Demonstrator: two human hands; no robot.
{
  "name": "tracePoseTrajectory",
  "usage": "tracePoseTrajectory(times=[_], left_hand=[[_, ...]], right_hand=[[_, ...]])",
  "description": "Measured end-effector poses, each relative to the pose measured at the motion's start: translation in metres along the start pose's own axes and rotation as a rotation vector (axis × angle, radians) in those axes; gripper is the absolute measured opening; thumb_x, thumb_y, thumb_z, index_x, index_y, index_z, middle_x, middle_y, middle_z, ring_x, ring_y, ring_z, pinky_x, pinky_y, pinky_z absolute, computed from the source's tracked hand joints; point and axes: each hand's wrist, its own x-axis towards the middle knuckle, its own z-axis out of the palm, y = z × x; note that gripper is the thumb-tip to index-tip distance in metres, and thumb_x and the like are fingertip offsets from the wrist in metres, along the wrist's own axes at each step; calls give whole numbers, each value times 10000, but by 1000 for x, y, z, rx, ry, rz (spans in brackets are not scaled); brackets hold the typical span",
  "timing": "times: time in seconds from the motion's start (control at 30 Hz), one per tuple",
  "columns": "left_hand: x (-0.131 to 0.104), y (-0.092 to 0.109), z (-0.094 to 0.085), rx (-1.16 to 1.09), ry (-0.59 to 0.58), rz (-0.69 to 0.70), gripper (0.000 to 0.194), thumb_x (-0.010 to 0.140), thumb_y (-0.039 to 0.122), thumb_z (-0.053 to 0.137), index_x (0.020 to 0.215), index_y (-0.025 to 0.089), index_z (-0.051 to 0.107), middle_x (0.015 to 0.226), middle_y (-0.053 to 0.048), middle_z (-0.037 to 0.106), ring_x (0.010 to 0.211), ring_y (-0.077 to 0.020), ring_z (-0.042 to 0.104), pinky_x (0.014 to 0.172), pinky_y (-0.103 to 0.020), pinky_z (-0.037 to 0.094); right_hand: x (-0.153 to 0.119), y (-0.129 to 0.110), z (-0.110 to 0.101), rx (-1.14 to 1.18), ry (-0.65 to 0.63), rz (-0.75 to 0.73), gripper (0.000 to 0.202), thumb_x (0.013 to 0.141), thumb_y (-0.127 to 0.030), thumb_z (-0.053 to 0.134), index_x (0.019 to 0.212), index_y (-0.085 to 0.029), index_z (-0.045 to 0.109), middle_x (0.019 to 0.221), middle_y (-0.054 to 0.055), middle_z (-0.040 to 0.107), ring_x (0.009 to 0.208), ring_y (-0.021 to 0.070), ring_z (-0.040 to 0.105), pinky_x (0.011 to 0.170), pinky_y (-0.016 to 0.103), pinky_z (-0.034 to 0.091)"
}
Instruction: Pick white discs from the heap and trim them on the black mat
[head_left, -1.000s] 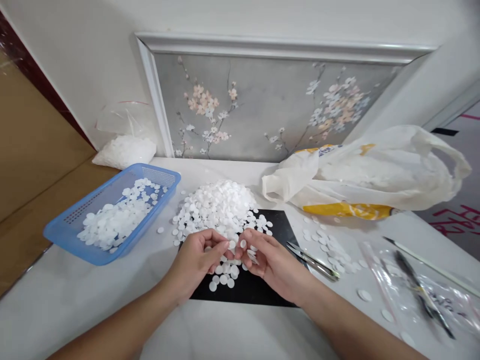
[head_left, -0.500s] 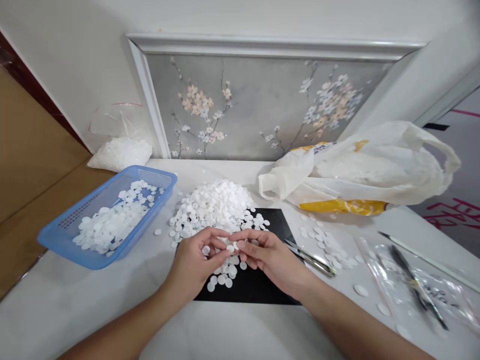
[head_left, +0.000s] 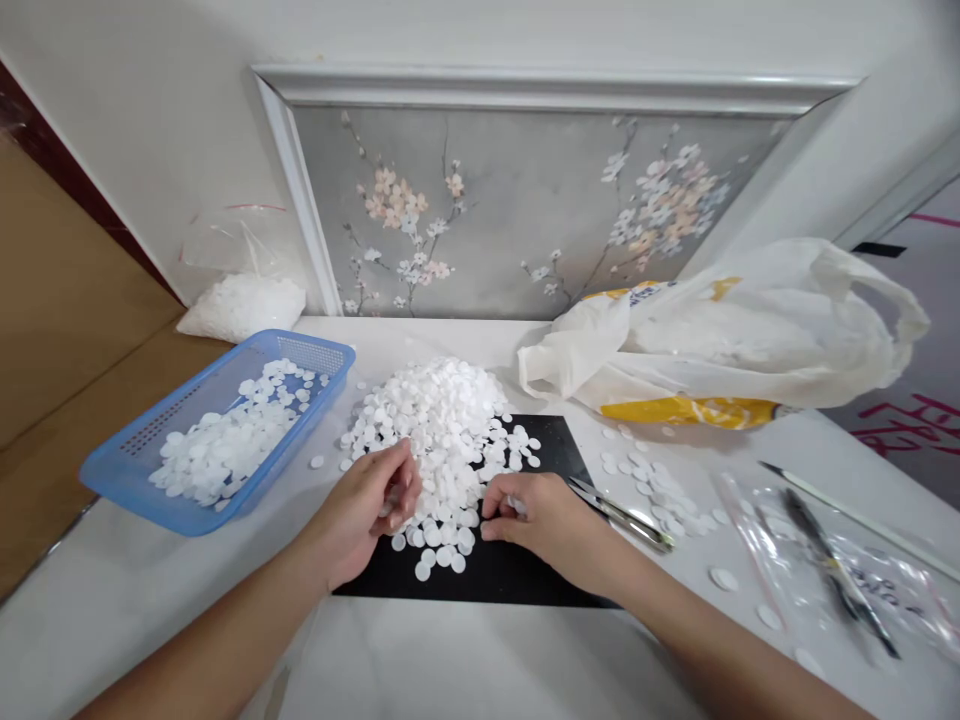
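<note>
A heap of small white discs (head_left: pixel 442 410) spreads over a black mat (head_left: pixel 555 570) on the white table. At the heap's left front edge is my left hand (head_left: pixel 375 510), its fingers curled inward; what they hold, if anything, is hidden. My right hand (head_left: pixel 544 520) is at the right side of the heap, over the mat, with its thumb and fingers bent toward each other around something pale that I cannot make out. Left of the heap, a blue basket (head_left: pixel 262 490) holds many more white discs (head_left: pixel 225 445).
Metal tweezers (head_left: pixel 622 515) lie right of the mat, near loose discs (head_left: pixel 652 485). A white plastic bag (head_left: pixel 712 350) sits at the back right. Farther right are a clear bag (head_left: pixel 892 590), a black-handled tool (head_left: pixel 832 565) and a pale strip (head_left: pixel 862 520). A filled bag (head_left: pixel 240 305) stands back left.
My hands were together over the front of the heap with discs at the fingertips. They have moved apart, the left one leftward and the right one slightly right, uncovering discs between them.
</note>
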Motion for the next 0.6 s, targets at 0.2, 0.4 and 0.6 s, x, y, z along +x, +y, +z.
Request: tracePoseTrajectory(times=[0.2, 0.4, 0.6], left_hand=[[-4, 2, -4, 799, 105, 268, 102, 795, 329, 586, 759, 239, 553, 510, 83, 367, 464, -113, 362, 478, -218, 221], [-5, -1, -5, 1085, 101, 305, 53, 790, 317, 608, 782, 276, 641, 475, 73, 495, 445, -145, 455, 485, -229, 240], [-3, -8, -3, 1259, 101, 423, 93, 812, 282, 612, 863, 280, 690, 702, 1, 697, 600, -194, 594, 556, -248, 291]], right_hand=[[0, 3, 4, 187, -61, -10, 139, 687, -205, 694, 611, -211, 578, 476, -68, 422, 435, 78, 316, 424, 227, 203], [5, 0, -1, 692, -159, 42, 235, 750, -367, 651, 774, -214, 475, 709, -3, 610, 560, 106, 474, 438, 209, 293], [10, 1, 11, 315, 47, -122, 92, 799, -307, 624, 823, -220, 643, 657, -21, 538, 528, 110, 419, 508, 258, 313]])
